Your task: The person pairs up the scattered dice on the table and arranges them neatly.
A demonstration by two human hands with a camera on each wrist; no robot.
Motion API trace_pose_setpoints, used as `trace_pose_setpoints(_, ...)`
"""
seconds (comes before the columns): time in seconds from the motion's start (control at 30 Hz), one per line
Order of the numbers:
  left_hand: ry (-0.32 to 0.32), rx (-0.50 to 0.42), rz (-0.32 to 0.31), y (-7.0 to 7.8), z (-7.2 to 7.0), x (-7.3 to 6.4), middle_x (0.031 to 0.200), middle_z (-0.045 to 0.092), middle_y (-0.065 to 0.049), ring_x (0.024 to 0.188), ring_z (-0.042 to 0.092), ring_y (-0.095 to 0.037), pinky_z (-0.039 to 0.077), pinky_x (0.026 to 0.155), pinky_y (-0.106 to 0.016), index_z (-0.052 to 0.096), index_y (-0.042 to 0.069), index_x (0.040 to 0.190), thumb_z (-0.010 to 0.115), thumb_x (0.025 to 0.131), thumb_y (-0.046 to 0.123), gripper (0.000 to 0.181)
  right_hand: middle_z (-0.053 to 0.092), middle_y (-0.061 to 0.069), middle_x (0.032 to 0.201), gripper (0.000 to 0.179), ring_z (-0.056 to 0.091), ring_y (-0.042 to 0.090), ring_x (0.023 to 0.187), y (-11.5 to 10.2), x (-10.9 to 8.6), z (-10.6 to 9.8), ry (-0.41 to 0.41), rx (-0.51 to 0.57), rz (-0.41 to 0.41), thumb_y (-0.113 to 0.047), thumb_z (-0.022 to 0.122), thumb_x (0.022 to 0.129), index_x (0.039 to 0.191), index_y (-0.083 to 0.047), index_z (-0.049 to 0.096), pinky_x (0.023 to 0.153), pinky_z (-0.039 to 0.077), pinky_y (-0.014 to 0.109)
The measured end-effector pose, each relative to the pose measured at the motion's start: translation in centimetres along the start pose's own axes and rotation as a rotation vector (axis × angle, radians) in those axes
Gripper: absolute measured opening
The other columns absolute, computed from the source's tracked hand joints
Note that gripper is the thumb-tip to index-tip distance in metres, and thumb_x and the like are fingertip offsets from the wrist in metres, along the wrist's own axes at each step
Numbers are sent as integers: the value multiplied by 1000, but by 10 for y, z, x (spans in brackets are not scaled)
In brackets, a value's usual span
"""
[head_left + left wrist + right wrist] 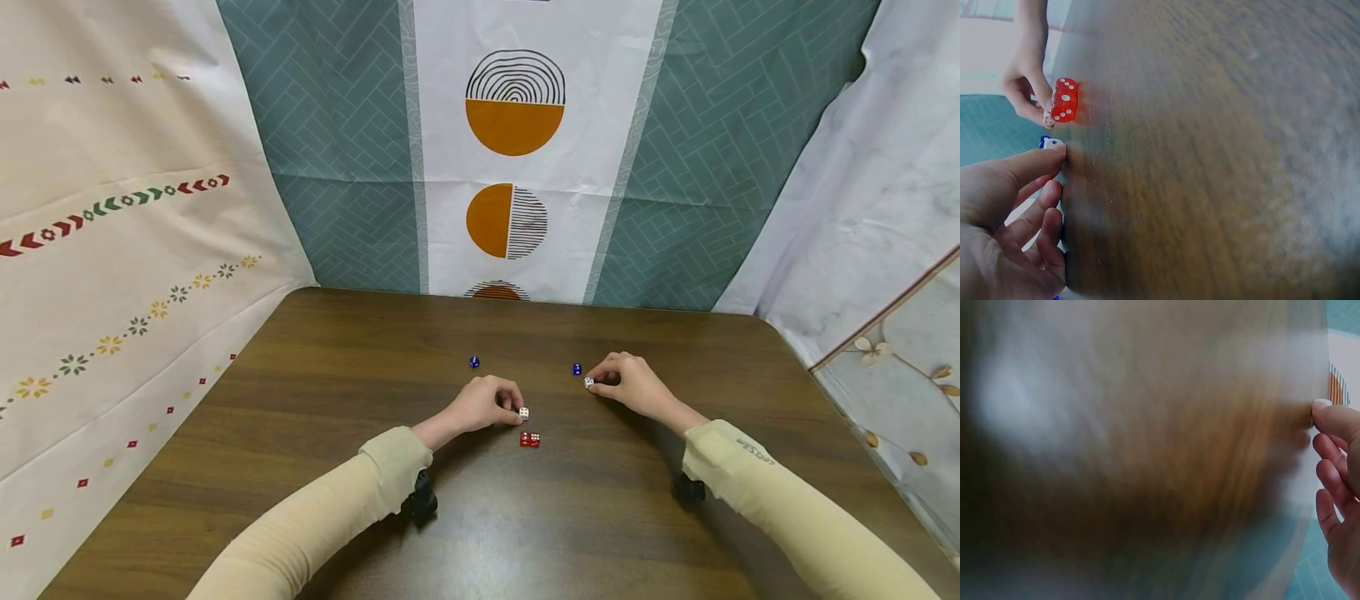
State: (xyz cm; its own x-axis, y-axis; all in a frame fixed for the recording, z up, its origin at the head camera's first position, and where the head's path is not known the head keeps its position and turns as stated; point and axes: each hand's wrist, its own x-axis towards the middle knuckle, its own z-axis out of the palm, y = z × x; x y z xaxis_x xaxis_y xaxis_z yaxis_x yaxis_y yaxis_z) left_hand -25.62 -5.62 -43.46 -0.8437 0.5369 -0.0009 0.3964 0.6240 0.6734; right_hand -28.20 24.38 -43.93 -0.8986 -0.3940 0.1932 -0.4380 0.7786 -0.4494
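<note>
My left hand (486, 402) pinches a white die (523, 413) between thumb and forefinger, low over the wooden table. Just in front of it, nearer to me, two red dice (529, 440) lie side by side, touching. Further right, my right hand (633, 383) holds another white die (588, 382) at its fingertips. A blue die (577, 368) sits just beyond that white die, and a second blue die (474, 362) lies beyond my left hand. In the left wrist view the red dice (1064, 100) show white pips. The right wrist view hides most of the right hand's die behind the thumb (1335, 419).
The brown wooden table (360, 350) has its far edge against a teal and white patterned cloth (345, 150). A cream cloth (112, 275) hangs at the left, and a marbled white one (885, 208) at the right.
</note>
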Motion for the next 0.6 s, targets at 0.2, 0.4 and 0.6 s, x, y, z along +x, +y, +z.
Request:
trace_pose_setpoints(0.2,5,7,1,-1,0,1,71,60,5,59,48,-6,38,58,-20,71,15,87,81,81,16,11,67,-5,86,13,56,9,78,-13,-5,9,12,55,-7,-21,80,83,95,-16,79,69,46,23)
trace_pose_setpoints(0.4,9,17,-1,-1,0,0,71,60,5,60,48,-6,39,59,-20,71,16,87,81,82,17,11,67,-6,84,11,55,6,74,-28,-9,21,8,127,18,-22,80,82,93,-18,78,66,46,22)
trace_pose_setpoints(0.6,21,20,5,0,1,0,71,61,5,60,48,-6,38,59,-20,71,16,87,81,81,18,12,67,-5,83,11,54,7,73,-47,-12,29,-1,159,36,-22,81,81,91,-18,77,65,45,22)
